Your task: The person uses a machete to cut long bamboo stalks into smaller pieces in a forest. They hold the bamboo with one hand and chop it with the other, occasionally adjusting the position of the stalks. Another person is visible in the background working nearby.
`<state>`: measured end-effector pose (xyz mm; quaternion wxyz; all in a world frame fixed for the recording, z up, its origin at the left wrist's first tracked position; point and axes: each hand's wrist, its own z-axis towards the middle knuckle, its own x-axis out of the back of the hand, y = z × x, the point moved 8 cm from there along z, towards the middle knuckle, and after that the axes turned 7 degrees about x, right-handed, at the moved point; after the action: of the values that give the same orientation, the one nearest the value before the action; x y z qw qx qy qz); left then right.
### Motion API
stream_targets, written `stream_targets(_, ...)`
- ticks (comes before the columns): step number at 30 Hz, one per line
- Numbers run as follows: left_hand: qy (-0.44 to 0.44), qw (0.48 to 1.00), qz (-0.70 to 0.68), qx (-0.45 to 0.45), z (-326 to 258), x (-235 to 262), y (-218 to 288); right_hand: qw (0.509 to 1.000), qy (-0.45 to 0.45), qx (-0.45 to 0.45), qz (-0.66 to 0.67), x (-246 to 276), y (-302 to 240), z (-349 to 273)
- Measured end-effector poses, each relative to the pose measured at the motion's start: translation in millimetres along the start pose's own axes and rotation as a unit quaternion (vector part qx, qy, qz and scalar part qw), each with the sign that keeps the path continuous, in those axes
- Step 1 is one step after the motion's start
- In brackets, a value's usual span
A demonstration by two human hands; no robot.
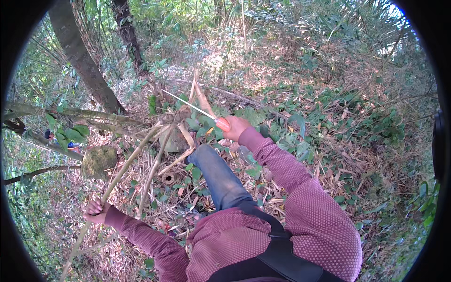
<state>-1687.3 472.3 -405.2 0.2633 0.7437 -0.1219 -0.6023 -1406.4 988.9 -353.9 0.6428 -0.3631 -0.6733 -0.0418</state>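
Note:
My left hand [97, 211] is closed round a long pale branch [124, 176], which slants up to a knotty stump of cut stems [174, 115]. In my right hand [236, 128] is a long, thin-bladed tool [190, 107] with an orange handle. Its blade points up and left, passing above the stump; whether it is a saw or a knife I cannot tell, as it shows nearly edge-on. A second thin stem [155, 167] runs down from the stump beside the held branch. Split pale wood [202, 97] sticks up by the blade.
My leg in blue trousers [216, 175] stands close to the stump. A mossy rock [99, 162] lies at the left, with crossing branches [94, 116] behind it. A leaning tree trunk [84, 58] rises beyond. Dry leaves and low green plants [310, 113] cover the ground.

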Motion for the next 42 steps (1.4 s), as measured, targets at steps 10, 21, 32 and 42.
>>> stream_targets(10, -0.121, 0.988, -0.087, 0.027, -12.8, -23.9, -48.0, 0.979, 0.121, 0.156, 0.052, 67.7, -57.5, 37.8)
stream_targets(21, -0.027, 0.996, -0.046, -0.075, 40.0, -25.0, 45.7, 0.897, -0.203, -0.374, -0.122, 16.2, 301.8, -70.2)
stream_targets(32, -0.042, 0.998, -0.022, -0.051, -4.3, -96.1, -11.9, 0.979, 0.088, 0.102, -0.155, 65.3, 55.3, -61.7)
stream_targets(42, -0.074, 0.996, -0.053, 0.007, -41.1, -139.6, -41.6, 0.957, -0.065, 0.162, -0.232, 18.2, -67.8, 24.0)
